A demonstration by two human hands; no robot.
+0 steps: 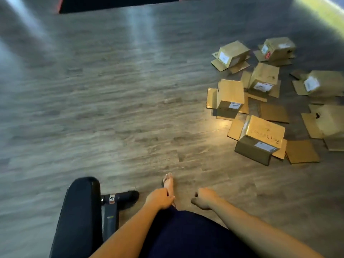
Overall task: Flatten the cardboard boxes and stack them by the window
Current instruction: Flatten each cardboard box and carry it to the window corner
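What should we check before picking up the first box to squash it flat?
1. Hands free: ok. The left hand and the right hand hold nothing.
2. Boxes in sight: ok. A cluster of cardboard boxes lies on the wood floor, ahead and to the right.
3. Boxes flattened already: not ok. Most stand upside down with flaps splayed out, like the nearest box.
4. Path to the boxes: ok. Only bare floor lies between the bare foot and the nearest box.
5. Black bench: ok. It sits to the left, away from the boxes.
6. Stacking spot by the window: cannot tell. No window is plainly in view.
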